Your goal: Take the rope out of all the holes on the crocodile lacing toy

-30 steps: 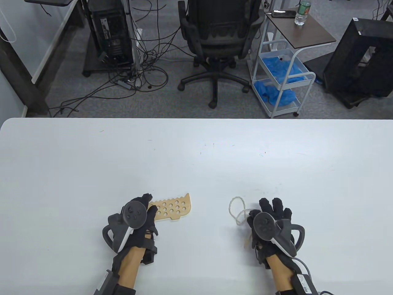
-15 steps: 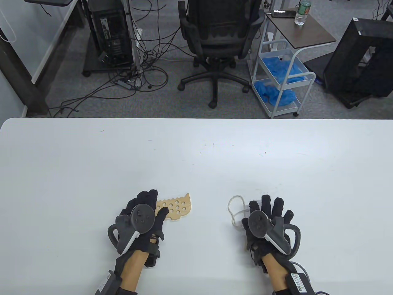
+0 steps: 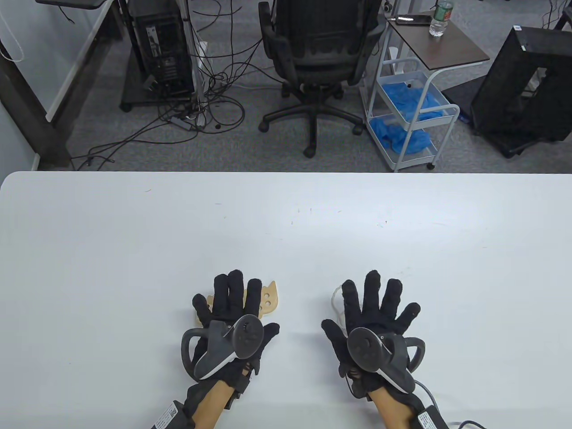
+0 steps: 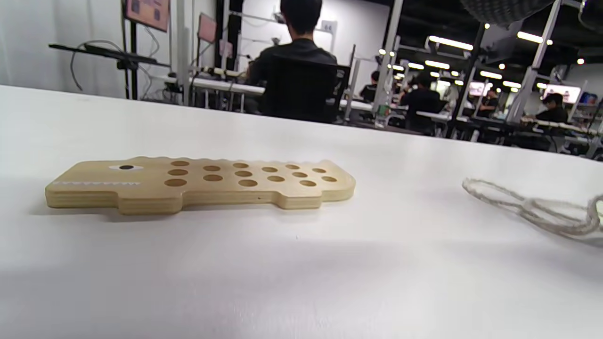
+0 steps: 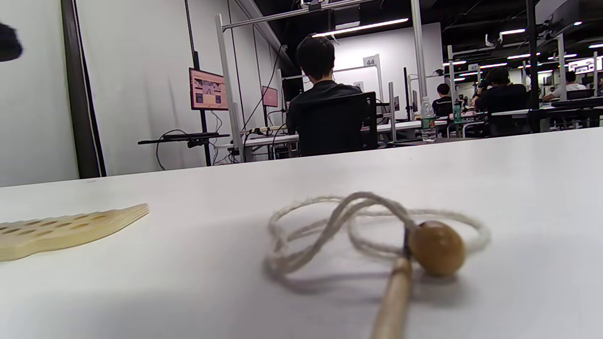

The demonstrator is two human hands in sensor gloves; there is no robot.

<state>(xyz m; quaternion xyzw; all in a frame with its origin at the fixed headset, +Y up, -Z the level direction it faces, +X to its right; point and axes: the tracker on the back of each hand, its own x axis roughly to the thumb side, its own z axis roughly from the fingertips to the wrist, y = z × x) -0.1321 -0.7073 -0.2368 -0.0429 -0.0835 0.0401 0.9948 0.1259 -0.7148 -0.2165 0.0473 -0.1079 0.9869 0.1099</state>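
The left hand [image 3: 232,308] is held palm down, fingers straight and spread, above the crocodile lacing toy [image 4: 198,184], which lies flat on the white table [image 3: 134,250] with every visible hole clear. The right hand [image 3: 373,313] is likewise splayed above the rope [image 5: 339,226], coiled loosely apart from the toy, with its wooden bead [image 5: 437,248] and needle [image 5: 393,301]. Neither hand grasps anything.

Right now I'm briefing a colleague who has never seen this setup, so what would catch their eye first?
Two black-gloved hands lie spread flat at the table's near edge, the left hand over the wooden crocodile board, the right hand over the rope. In the left wrist view the board's holes are all empty. The rope lies loosely coiled apart from it, with a wooden bead and a wooden needle.
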